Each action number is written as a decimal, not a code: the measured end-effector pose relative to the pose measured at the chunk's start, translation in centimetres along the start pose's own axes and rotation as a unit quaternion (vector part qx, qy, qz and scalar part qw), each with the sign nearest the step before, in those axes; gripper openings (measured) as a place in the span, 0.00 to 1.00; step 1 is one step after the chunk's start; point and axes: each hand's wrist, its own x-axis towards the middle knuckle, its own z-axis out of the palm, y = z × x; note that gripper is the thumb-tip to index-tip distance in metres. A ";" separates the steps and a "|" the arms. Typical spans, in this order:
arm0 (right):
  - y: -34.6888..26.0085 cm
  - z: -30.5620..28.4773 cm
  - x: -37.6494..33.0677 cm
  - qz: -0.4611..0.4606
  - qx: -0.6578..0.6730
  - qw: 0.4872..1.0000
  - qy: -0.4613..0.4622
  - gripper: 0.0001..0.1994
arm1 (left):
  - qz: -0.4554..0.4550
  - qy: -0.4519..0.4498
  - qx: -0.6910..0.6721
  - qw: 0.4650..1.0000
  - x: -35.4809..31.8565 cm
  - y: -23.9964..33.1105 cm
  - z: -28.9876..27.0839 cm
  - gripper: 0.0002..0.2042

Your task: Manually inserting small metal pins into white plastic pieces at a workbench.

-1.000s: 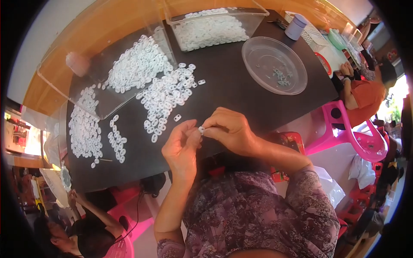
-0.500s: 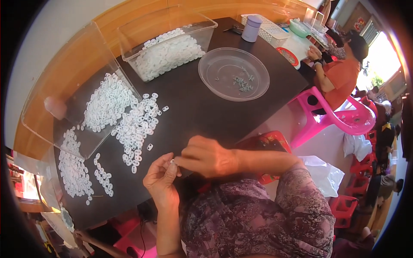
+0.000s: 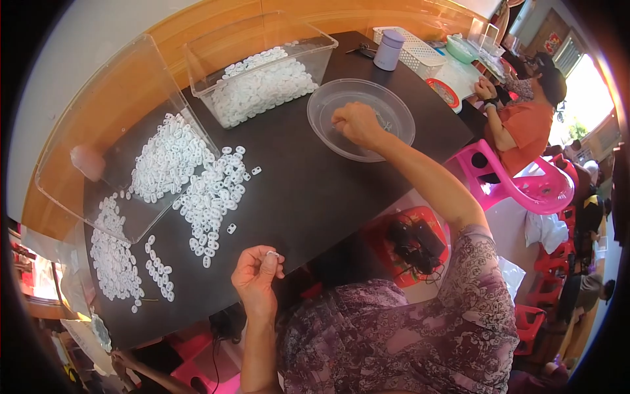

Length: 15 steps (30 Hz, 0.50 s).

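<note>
My left hand is closed near the table's front edge, pinching a small white plastic piece between thumb and fingers. Over the round clear plastic dish, my right hand points its fingertips down, pressed together; anything in them is too small to make out. Small grey-green pieces lie in the dish, partly hidden by my right wrist. A loose pile of white oval pieces with two holes spreads over the dark table, left of the dish. One stray white piece rests nearer my left hand.
A clear bin full of white pieces stands at the back. Another clear bin lies tipped, spilling its heap. A lilac tumbler and white basket sit beyond the dish. A co-worker in orange sits at right, by a pink chair.
My right hand has left my left hand and reached far and right into the dish. My left hand moved slightly right and nearer, still holding the white piece.
</note>
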 end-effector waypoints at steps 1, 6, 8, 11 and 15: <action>0.0 0.3 0.1 -0.014 -0.018 1.000 -0.007 0.03 | 0.000 0.001 0.001 1.000 0.0 0.0 0.0 0.05; -0.1 0.9 0.5 -0.037 -0.066 0.996 -0.045 0.02 | 0.001 -0.005 -0.001 1.000 -0.1 -0.3 -0.1 0.06; -0.2 1.0 0.4 -0.061 -0.096 0.992 -0.056 0.02 | 0.006 -0.008 0.000 1.000 -0.2 -0.3 -0.1 0.06; -0.6 0.9 0.6 -0.098 -0.148 0.981 -0.081 0.02 | 0.008 -0.010 0.000 1.000 -0.3 -0.3 -0.2 0.05; -2.1 -0.1 0.3 -0.117 -0.129 0.981 -0.083 0.02 | 0.020 0.001 0.001 1.000 -0.2 -0.5 -0.3 0.04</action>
